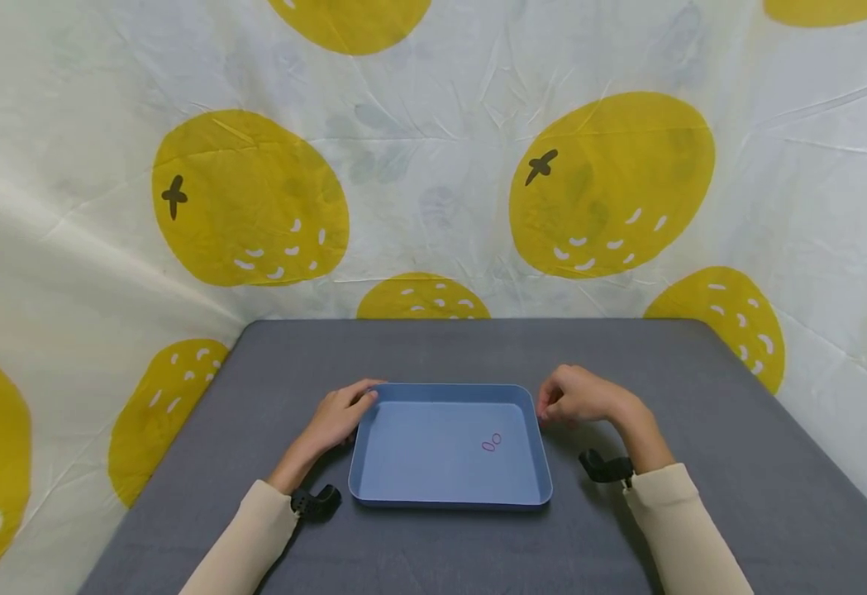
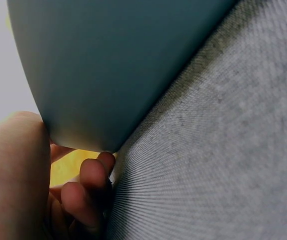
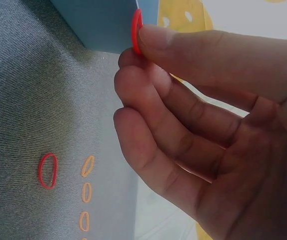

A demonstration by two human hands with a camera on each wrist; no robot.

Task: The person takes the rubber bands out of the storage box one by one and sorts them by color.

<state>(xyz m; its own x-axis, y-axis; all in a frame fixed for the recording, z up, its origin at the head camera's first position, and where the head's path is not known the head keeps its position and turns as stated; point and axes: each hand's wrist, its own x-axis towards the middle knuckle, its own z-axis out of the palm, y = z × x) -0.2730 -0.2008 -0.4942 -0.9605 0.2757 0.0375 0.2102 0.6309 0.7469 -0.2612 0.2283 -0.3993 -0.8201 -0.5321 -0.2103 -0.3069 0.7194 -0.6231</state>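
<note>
Two thin red rubber bands lie inside the blue rectangular tray, right of its middle. At the tray's back left corner is my left hand, its thumb at the rim and its curled fingers around the corner's outside. My right hand is just outside the tray's right wall, near the back corner. Between its thumb and index finger it pinches a red rubber band, close beside the tray wall in the right wrist view. The other fingers of that hand are bent and hold nothing.
Another red rubber band lies on the grey tabletop in the right wrist view. Several orange rubber bands form a row near it. A curtain with yellow fruit prints hangs behind and beside the table.
</note>
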